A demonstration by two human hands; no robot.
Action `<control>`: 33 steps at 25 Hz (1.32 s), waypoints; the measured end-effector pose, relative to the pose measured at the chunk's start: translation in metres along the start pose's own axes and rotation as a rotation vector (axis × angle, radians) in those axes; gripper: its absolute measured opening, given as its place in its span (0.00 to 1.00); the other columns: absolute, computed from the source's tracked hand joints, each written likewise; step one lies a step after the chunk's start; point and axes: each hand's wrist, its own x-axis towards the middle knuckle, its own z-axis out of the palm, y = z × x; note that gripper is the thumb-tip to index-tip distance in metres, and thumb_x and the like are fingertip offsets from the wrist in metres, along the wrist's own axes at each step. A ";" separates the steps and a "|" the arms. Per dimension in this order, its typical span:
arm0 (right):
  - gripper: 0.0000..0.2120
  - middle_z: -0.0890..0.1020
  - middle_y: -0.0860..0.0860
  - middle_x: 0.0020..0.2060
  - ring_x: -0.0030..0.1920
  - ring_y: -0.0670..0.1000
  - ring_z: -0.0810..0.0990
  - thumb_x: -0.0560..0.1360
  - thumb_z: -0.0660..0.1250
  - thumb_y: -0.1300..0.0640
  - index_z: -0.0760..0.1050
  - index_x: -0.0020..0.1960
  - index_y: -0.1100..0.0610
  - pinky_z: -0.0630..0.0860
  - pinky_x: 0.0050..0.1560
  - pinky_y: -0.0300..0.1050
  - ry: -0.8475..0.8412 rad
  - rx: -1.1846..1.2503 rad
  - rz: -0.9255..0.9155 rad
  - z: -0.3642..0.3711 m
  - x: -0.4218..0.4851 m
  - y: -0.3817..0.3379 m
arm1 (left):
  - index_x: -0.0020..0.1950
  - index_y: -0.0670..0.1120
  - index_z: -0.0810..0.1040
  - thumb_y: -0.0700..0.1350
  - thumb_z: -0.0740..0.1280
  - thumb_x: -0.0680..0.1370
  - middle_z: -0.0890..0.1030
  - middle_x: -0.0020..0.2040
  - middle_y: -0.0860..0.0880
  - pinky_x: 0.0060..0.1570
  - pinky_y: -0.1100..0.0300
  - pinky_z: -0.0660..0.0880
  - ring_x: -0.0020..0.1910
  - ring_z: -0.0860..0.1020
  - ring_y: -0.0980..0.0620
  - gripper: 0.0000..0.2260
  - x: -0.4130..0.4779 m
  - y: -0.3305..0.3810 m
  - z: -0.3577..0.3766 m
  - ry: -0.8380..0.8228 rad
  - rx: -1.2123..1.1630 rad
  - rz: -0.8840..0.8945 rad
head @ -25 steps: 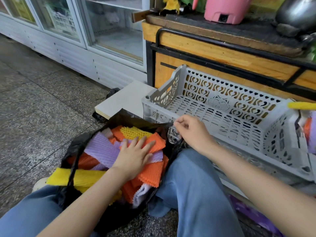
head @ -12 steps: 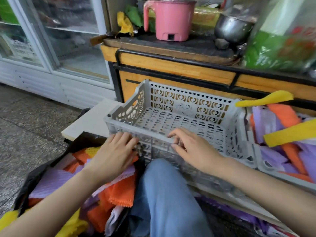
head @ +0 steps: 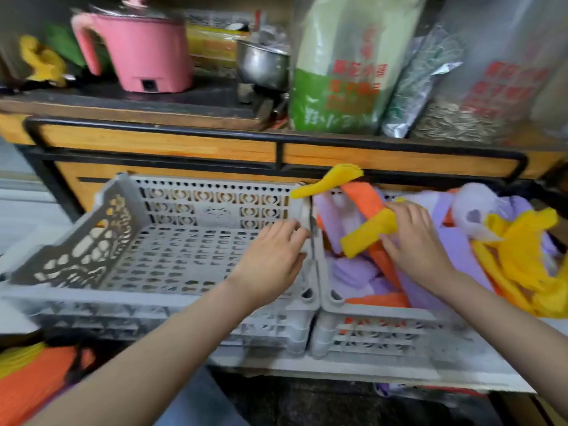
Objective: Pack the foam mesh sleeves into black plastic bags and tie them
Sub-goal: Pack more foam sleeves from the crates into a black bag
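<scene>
- Roughly centre, the left hand (head: 270, 256) lies in the empty grey crate (head: 184, 299), fingertips against its right end wall; whether it grips that wall I cannot tell;
- right hand (head: 415, 247) curls round a yellow sleeve (head: 365, 238), thumb beneath, fingers over;
- purple, orange and yellow foam mesh sleeves (head: 455, 250) heap the second crate (head: 384, 336), just beside the first;
- black bag (head: 76, 361) at lower left, blurred; orange and yellow show in it.

Bare from forearm to fingertips on both left hand (head: 270, 259) and right hand (head: 415, 244); clad in blue denim jeans (head: 198, 405), softly creased.
</scene>
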 end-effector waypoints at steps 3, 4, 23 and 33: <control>0.31 0.74 0.64 0.58 0.60 0.65 0.72 0.69 0.75 0.55 0.68 0.66 0.66 0.67 0.60 0.56 -0.067 0.011 0.082 0.002 -0.005 0.043 | 0.64 0.42 0.71 0.48 0.58 0.78 0.73 0.58 0.43 0.55 0.51 0.67 0.58 0.71 0.42 0.17 0.046 0.032 0.033 -0.067 -0.137 -0.053; 0.32 0.74 0.64 0.60 0.61 0.65 0.72 0.69 0.74 0.54 0.67 0.67 0.66 0.68 0.61 0.57 -0.096 0.026 0.114 0.004 -0.008 0.052 | 0.66 0.42 0.69 0.48 0.59 0.78 0.72 0.61 0.43 0.58 0.51 0.66 0.61 0.70 0.42 0.18 0.059 0.043 0.044 -0.118 -0.137 -0.065; 0.09 0.75 0.57 0.49 0.49 0.50 0.74 0.78 0.60 0.63 0.76 0.54 0.60 0.67 0.49 0.35 0.439 0.387 0.164 -0.041 -0.004 0.028 | 0.44 0.43 0.74 0.45 0.60 0.81 0.79 0.42 0.40 0.45 0.51 0.75 0.41 0.76 0.46 0.09 0.088 0.060 0.050 0.114 -0.962 -0.616; 0.10 0.75 0.45 0.61 0.62 0.44 0.73 0.77 0.59 0.53 0.75 0.53 0.55 0.72 0.58 0.41 0.030 0.562 -0.168 -0.021 -0.048 -0.029 | 0.64 0.46 0.73 0.57 0.60 0.78 0.82 0.55 0.47 0.46 0.59 0.79 0.50 0.82 0.52 0.20 0.067 0.071 0.009 -0.151 -1.549 -0.553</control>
